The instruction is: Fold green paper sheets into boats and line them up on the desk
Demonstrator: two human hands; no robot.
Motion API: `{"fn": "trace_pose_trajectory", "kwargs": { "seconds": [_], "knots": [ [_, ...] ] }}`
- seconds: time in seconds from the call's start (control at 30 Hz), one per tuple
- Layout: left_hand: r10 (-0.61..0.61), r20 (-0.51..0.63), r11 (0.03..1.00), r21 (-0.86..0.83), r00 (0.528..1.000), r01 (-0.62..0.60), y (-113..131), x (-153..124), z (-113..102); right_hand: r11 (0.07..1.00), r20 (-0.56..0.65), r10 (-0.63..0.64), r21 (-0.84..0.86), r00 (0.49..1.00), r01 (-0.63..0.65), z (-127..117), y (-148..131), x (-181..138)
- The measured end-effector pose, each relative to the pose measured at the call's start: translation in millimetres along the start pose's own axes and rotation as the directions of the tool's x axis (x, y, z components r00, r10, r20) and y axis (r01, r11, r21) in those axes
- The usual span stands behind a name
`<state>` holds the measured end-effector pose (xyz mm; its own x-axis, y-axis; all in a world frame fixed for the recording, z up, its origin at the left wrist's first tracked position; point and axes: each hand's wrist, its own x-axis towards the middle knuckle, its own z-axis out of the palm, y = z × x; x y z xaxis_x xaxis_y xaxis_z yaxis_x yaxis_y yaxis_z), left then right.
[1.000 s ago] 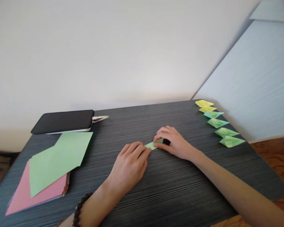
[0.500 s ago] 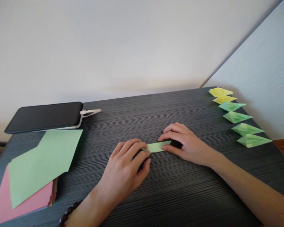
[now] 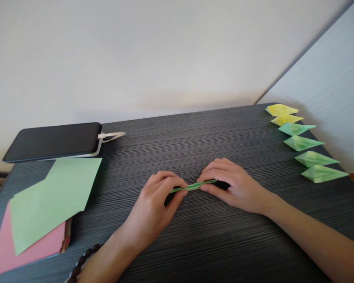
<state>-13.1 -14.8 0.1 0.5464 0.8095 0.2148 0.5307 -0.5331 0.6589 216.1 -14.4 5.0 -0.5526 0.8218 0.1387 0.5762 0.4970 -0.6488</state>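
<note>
As 2 hands (image 3: pixel 155 201) (image 3: pixel 240 188) pinch green paper (image 3: pixel 194 186), fingertips nearly together

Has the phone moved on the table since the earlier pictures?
No. The phone keeps its place relative to the back edge of the table; the camera's view has shifted instead.

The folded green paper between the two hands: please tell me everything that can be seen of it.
The folded green paper shows as a slim strip, seen almost edge-on, with layered edges in lighter and darker green. It slants, its right end higher in the picture. The left hand pinches its left part between thumb and fingers; the right hand pinches its right part likewise. Whether it touches the dark table is unclear.
</note>
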Motion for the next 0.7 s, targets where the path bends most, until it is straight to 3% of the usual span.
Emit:
{"fn": "trace_pose_trajectory", "kwargs": {
  "seconds": [0.3, 0.4, 0.7],
  "knots": [
    [-0.199, 0.058, 0.968, -0.145, 0.978, 0.206, 6.1, 1.0, -4.2, 0.993, 0.004, -0.009, 0.122, 1.000, 0.008, 4.9, -7.0, 0.7],
    [-0.234, 0.077, 0.959, -0.148, 0.969, 0.243, 6.6, 2.3, -5.4, 0.991, 0.009, 0.046, 0.127, 0.999, -0.047, 2.5, -5.7, -0.6],
    [-0.307, 0.202, 0.906, -0.238, 0.930, 0.350, 10.0, 8.2, -15.7, 0.893, 0.089, 0.249, 0.364, 0.964, -0.264, -4.8, -4.9, 0.4]
  ]
}}
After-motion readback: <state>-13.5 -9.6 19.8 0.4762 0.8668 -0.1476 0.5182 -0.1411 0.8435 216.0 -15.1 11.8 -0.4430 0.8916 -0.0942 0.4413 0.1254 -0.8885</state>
